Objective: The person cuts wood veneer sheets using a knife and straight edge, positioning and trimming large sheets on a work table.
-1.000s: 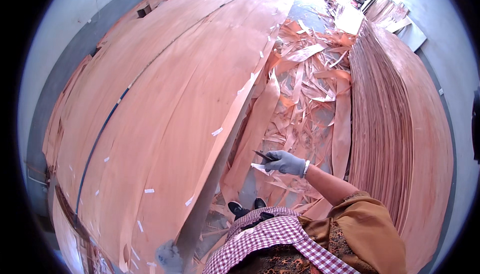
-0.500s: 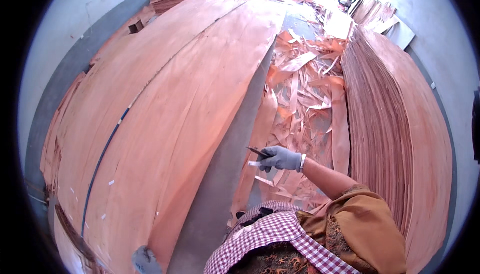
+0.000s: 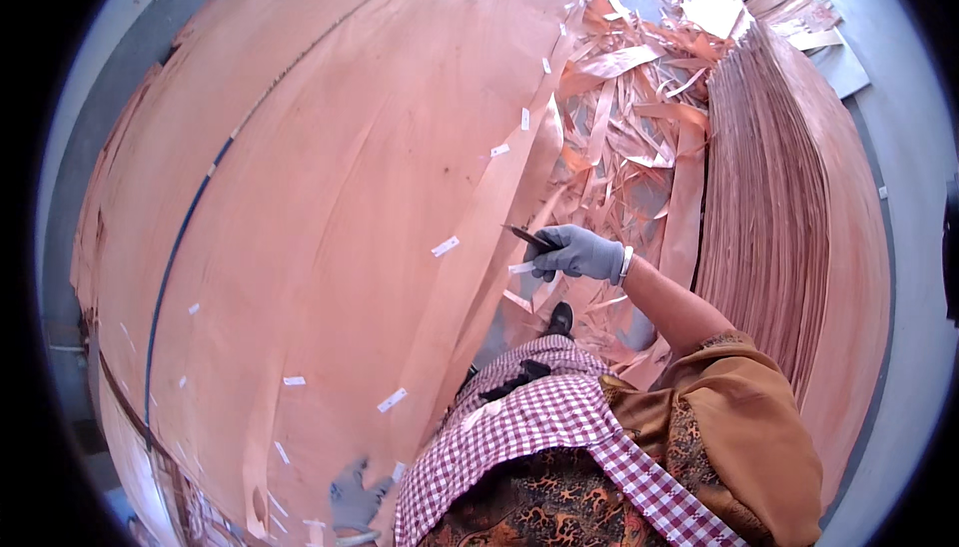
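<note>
The left hand, grey-gloved and absent from view a second ago, now lies with fingers spread flat on the near edge of the top veneer sheet, gripping nothing. The right hand, also gloved, stays clenched around a small dark knife and a white tape strip; it has shifted up to the sheet's right edge, just beside it – a judgement: work is moving along that edge, the sheet steadied from below. White tape patches – short rectangles – dot the reddish sheet, several along its near and right margins. Beyond the right hand, torn veneer scraps litter the floor; a second veneer stack stands at the right, its layered edge showing. No packages or signs are visible
</note>
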A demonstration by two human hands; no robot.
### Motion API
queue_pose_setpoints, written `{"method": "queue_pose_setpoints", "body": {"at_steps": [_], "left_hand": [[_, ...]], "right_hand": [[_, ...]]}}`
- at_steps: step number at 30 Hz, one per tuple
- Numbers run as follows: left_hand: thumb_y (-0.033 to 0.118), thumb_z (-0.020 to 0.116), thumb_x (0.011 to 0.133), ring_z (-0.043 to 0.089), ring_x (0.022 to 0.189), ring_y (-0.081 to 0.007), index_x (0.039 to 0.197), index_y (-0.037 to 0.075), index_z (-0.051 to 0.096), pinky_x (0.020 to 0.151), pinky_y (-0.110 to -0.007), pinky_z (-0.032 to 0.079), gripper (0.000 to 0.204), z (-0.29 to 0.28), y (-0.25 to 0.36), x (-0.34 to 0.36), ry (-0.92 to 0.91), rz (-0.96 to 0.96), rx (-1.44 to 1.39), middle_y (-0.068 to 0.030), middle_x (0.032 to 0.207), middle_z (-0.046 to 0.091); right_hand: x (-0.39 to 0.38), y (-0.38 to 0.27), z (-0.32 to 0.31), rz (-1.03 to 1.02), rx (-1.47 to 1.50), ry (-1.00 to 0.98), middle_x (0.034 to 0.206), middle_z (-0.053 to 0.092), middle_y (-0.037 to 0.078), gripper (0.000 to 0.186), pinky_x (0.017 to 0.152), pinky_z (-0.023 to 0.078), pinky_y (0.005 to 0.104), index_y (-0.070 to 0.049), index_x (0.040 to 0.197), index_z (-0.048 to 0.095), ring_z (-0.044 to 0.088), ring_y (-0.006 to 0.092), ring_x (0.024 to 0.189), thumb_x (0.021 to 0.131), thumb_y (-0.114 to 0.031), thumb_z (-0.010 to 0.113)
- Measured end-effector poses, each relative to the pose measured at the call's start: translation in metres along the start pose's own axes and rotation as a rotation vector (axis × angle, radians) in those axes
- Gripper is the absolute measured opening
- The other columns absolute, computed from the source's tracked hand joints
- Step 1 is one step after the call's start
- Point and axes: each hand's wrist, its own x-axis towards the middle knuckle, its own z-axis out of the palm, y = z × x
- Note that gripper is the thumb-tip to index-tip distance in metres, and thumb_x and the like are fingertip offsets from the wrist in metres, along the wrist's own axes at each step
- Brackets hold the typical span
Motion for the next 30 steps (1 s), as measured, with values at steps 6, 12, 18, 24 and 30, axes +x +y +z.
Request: {"method": "queue_pose_setpoints", "body": {"at_steps": [6, 12, 18, 24, 30], "left_hand": [[0.027, 0.063, 0.086, 0.056, 0.109, -0.033, 0.118, 0.003, 0.059, 0.097, -0.046, 0.038, 0.04, 0.012, 0.123, 0.04, 0.33, 0.116, 0.067, -0.0173, 0.113, 0.062], [0.02, 0.062, 0.088, 0.065, 0.085, -0.0294, 0.107, 0.003, 0.065, 0.071, -0.04, 0.051, 0.025, 0.103, 0.257, 0.094, 0.402, 0.199, -0.405, -0.0132, 0.098, 0.067], [0.021, 0.058, 0.095, 0.065, 0.087, -0.0231, 0.13, 0.017, 0.048, 0.064, -0.035, 0.055, 0.037, 0.179, 0.268, 0.164, 0.224, -0.413, -2.24, -0.0132, 0.104, 0.062], [0.025, 0.069, 0.089, 0.063, 0.068, -0.0196, 0.092, 0.011, 0.059, 0.053, -0.028, 0.05, 0.017, 0.235, 0.234, 0.182, 0.721, -0.436, -2.264, -0.0028, 0.076, 0.064], [0.024, 0.047, 0.094, 0.061, 0.094, -0.0279, 0.119, 0.003, 0.059, 0.08, -0.039, 0.051, 0.035, 0.387, 0.228, 0.271, -0.183, -0.29, -2.432, -0.014, 0.103, 0.066]], "right_hand": [[-0.018, 0.009, -0.08, 0.044, -0.039, -0.089, 0.083, 0.064, -0.001, 0.017, 0.055, 0.042, 0.0191, -0.003, 0.1, 0.062, 0.059, 0.005, 0.072, 0.088, -0.014, 0.066], [-0.068, 0.038, -0.184, 0.063, -0.184, 0.007, 0.077, 0.062, -0.002, 0.024, 0.05, 0.034, 0.0179, -0.009, 0.095, 0.061, 0.047, 0.0027, 0.059, 0.089, -0.031, 0.066], [-0.098, 0.068, -0.254, 0.194, 0.103, 0.101, 0.072, 0.061, 0.002, 0.008, 0.039, 0.023, 0.0148, -0.005, 0.097, 0.06, 0.037, 0.0002, 0.042, 0.092, -0.01, 0.059], [-0.058, 0.059, -0.288, 0.237, 0.02, -0.032, 0.077, 0.064, 0.003, 0.007, 0.04, 0.027, 0.014, -0.005, 0.097, 0.059, 0.047, 0.0016, 0.051, 0.091, -0.01, 0.058], [-0.009, -0.005, -0.325, 0.078, -0.354, -0.152, 0.078, 0.06, 0.0, 0.02, 0.061, 0.044, 0.0232, -0.003, 0.094, 0.061, 0.055, 0.0075, 0.069, 0.093, -0.023, 0.062]]}}
